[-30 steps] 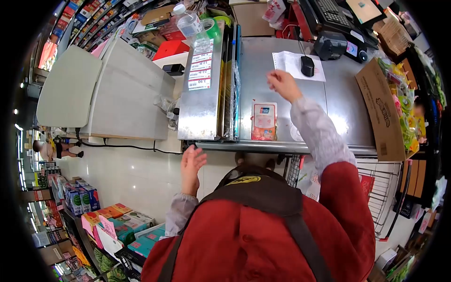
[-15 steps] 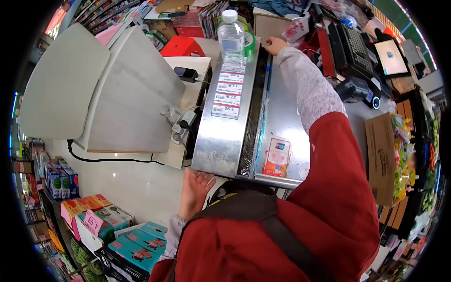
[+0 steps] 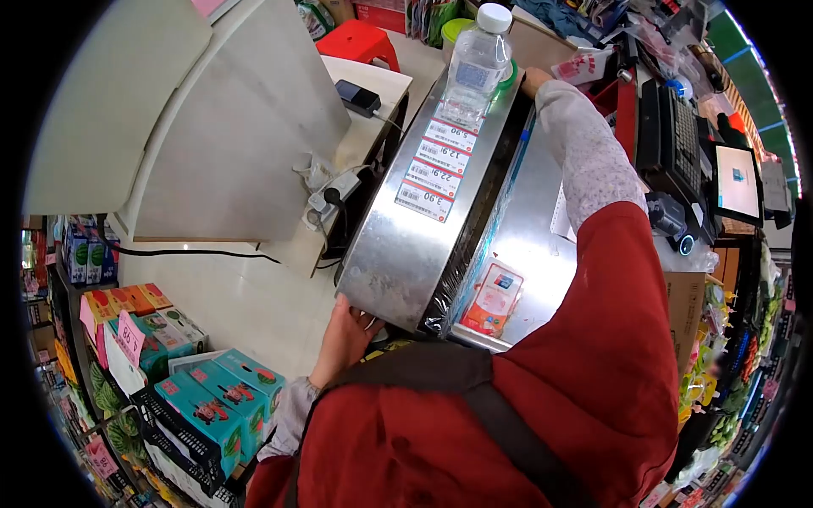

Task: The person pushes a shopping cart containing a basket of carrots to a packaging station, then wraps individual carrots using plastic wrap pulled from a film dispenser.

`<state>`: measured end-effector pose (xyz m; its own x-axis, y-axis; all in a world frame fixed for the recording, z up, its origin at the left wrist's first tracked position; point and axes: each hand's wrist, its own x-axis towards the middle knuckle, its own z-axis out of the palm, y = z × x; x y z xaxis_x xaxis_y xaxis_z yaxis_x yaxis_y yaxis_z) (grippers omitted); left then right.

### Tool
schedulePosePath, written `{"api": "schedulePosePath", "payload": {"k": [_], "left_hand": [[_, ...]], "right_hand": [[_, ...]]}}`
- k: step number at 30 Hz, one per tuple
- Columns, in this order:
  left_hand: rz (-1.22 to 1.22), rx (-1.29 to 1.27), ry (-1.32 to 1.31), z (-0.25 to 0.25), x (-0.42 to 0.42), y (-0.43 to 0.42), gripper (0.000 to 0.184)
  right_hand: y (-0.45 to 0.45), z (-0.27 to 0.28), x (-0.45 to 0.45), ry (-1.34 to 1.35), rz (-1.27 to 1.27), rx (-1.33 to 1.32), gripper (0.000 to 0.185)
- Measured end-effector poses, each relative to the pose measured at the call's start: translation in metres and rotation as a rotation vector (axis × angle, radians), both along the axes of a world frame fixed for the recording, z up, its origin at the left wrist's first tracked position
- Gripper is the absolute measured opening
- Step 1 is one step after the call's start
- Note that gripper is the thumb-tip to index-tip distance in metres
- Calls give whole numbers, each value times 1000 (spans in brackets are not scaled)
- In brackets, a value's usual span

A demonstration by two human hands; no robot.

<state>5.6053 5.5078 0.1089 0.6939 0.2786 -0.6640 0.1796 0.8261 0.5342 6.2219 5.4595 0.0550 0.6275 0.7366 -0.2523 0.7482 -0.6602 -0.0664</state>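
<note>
A long stainless steel panel [image 3: 385, 262] lies lengthwise in front of me, with a row of price labels [image 3: 426, 201] on top. My left hand [image 3: 340, 343] grips its near left corner, thumb at the edge and fingers curled partly out of sight below. At the far right end, my right hand [image 3: 533, 82] is closed at the panel's edge, its fingertips mostly hidden. On the far part of the panel stands a clear plastic bottle [image 3: 476, 72] with a white cap, beside a roll of green tape [image 3: 508, 74].
Right of the panel, past a dark gap, is a metal counter [image 3: 531, 241] bearing a red-and-white card [image 3: 494, 300]. A keyboard [image 3: 677, 140] and a screen [image 3: 738, 182] stand farther right. On the left are a power strip [image 3: 341, 188], a red stool [image 3: 360, 41] and teal boxes [image 3: 207, 406].
My left hand has gone from lying open below the panel's near end to gripping its corner. The view has turned, so the panel appears more slanted. My right hand stays at the far end.
</note>
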Motion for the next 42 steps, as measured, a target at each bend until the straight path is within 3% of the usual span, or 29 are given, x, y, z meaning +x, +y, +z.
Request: {"api": "schedulePosePath", "payload": {"k": [6,8,9,12,16,22,25,29,32,34,35,38,40,42], "left_hand": [[-15,-19,-63,-5,-5,13,62],[-25,-51,-91,-9,-7,18,62],[-30,-46,-106,-9,-8,23,62],[-88,-10,-135,-4,-1,33,63],[-231,133,-37,18,22,35,72],[-365,201,73,15,45,45,66],[-454,215,34,14,56,50,64],[-503,231,83,14,73,63,65],[-577,267,98,11,89,70,67],[-622,346,97,7,104,75,68],[-655,389,124,7,111,88,67],[-837,496,136,19,140,87,70],[-904,604,115,22,157,85,82],[-933,715,133,27,172,77,74]], "right_hand": [[-7,2,-6,-74,-161,34,39],[-16,3,2,-143,38,-108,37],[-28,25,-18,-48,-114,11,36],[-61,11,0,-91,-64,94,37],[-118,51,-27,-87,-275,60,40],[-193,74,-70,-71,-357,39,44],[-231,83,-92,-121,-607,41,46],[-281,85,-119,-172,-729,70,44],[-332,80,-148,-190,-810,18,36],[-375,68,-173,-111,-824,122,37],[-353,87,-219,-191,-863,161,37],[-414,56,-259,-166,-951,71,36],[-426,44,-300,-199,-1216,74,40],[-430,39,-334,-130,-1264,30,40]]}}
